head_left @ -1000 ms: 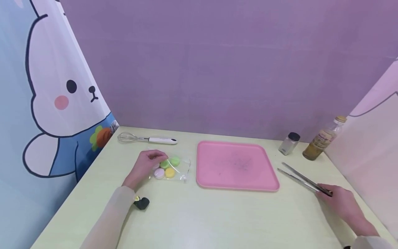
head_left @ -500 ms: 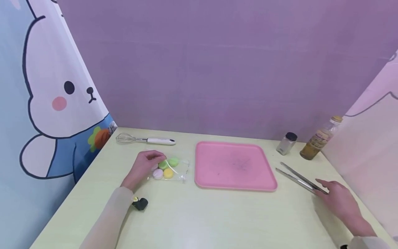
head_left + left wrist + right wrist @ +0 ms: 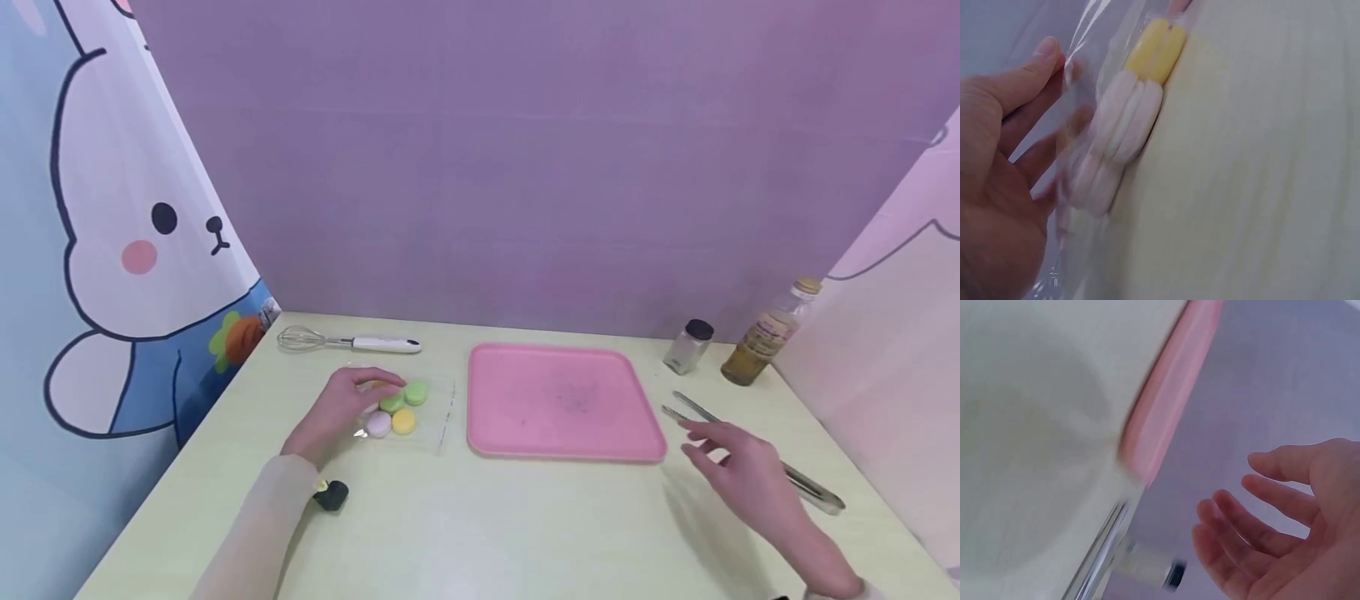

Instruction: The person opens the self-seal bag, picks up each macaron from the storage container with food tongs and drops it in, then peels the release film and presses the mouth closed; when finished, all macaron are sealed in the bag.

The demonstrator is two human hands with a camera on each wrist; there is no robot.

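In the head view, my left hand is at the left end of a clear plastic bag of macarons. Its thumb and fingertip pinch the film, as the left wrist view shows. Green, yellow and pale pink-lilac macarons lie inside, some hidden behind the fingers. My right hand hovers over the table with fingers loosely bent and holds nothing. Below and behind it lie metal tongs, their middle covered by the hand, their tips pointing at the pink tray.
Behind the bag lies a whisk with a white handle. At the back right stand a small jar with a black lid and a corked bottle of brown liquid. A purple backdrop rises along the table's far edge.
My right hand has let go of the tongs' rear end and moved left, across them. The left hand stays at the bag, whose right edge now lies flatter.
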